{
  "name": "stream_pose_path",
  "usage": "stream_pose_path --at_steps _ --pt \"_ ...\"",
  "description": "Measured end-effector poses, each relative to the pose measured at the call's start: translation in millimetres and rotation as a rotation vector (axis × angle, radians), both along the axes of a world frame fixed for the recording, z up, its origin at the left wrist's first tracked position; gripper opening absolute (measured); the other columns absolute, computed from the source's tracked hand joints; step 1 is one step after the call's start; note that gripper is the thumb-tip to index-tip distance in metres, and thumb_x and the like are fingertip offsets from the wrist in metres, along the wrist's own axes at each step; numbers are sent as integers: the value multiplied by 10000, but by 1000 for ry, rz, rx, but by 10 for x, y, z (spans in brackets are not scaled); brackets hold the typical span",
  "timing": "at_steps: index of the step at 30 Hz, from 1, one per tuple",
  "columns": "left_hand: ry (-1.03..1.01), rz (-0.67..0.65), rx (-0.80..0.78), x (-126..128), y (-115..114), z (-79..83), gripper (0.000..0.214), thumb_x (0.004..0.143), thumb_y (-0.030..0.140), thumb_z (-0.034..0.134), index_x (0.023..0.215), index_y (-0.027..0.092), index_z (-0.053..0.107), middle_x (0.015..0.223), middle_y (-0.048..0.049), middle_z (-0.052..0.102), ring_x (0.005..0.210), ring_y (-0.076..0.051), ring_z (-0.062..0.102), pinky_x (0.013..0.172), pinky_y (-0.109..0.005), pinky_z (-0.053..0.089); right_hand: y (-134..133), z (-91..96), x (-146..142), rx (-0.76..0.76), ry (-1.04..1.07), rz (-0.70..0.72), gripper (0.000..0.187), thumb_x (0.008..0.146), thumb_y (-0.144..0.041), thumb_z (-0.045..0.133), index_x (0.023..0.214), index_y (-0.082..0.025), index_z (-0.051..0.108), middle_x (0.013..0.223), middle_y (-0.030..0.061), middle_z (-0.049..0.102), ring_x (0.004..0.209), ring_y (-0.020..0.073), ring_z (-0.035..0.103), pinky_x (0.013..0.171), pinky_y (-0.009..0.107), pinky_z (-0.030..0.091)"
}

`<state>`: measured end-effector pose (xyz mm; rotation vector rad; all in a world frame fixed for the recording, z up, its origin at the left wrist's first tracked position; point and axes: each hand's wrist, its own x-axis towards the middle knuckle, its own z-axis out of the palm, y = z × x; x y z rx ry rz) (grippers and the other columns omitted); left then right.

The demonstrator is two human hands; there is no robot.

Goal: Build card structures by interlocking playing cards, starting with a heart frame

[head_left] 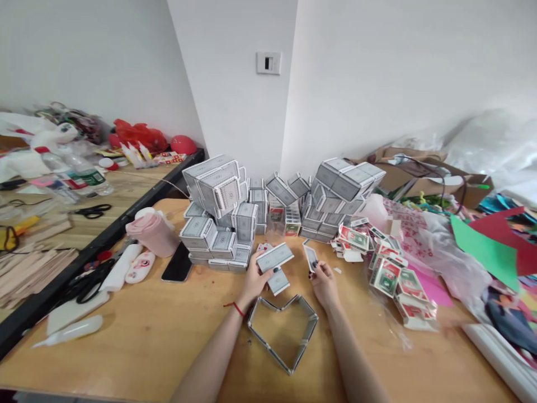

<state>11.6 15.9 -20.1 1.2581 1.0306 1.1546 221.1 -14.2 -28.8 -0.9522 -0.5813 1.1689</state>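
Observation:
Between the fingers of my left hand (255,278) are grey-backed playing cards (274,256), one long piece and one angled below it. My right hand (325,282) pinches another playing card (310,256), tilted upright, with its fingers closed. Below both hands a heart-shaped frame (308,341) made of joined cards stands on the table. Behind my left hand rises a stack of blocks built from cards (220,193), and a second stack of card blocks (335,193) stands behind the right. Hidden fingers leave unclear how many cards the left hand holds.
Opened card boxes (386,277) lie to the right beside coloured paper (486,252). On the left are a black phone (176,266), a pink cup (157,232), scissors (90,280) and a glue bottle (75,330). A white wall (235,112) closes off the back.

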Motion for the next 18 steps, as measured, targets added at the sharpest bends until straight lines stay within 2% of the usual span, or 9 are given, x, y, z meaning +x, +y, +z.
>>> stream_pose_path --at_steps 3,6,9,11,13,18 --pt "-66 -75 -60 0 3 -5 693 652 219 673 1237 220 301 1075 -88 566 906 -213 593 714 -331 518 10 21 -37 -7 -48 -29 367 610 -286 695 938 -276 530 754 -45 582 542 106 559 498 242 476" --pt "-41 -27 -41 6 10 -20 679 624 191 690 1206 213 339 1104 -85 545 935 -210 581 731 -321 521 12 47 -71 -21 -75 -16 519 607 -296 697 1083 -285 489 849 -8 607 638 160 616 552 301 513" --pt "-60 48 -30 34 6 -22 705 661 221 665 1260 235 292 1232 -108 462 944 -211 574 666 -299 542 7 50 -79 -41 -121 55 467 608 -322 695 1040 -227 543 862 27 622 621 178 618 496 288 499" --pt "-104 79 -58 59 -1 -17 744 697 264 635 1313 253 217 1284 -129 414 893 -215 589 570 -296 554 -2 36 -70 -72 -183 107 409 624 -346 680 990 -192 584 784 27 628 517 145 574 417 250 450" --pt "-131 94 -85 80 -5 -15 756 715 294 619 1333 255 186 1263 -138 434 826 -209 602 519 -308 557 -16 21 -54 -109 -243 137 381 636 -363 665 964 -176 612 735 25 632 440 109 507 371 225 396" --pt "-175 100 -76 83 0 -45 721 715 314 628 1321 248 243 1201 -121 489 862 -214 597 576 -331 573 -69 3 -28 -128 -348 82 368 636 -392 641 926 -167 648 814 58 670 515 130 528 406 220 388"
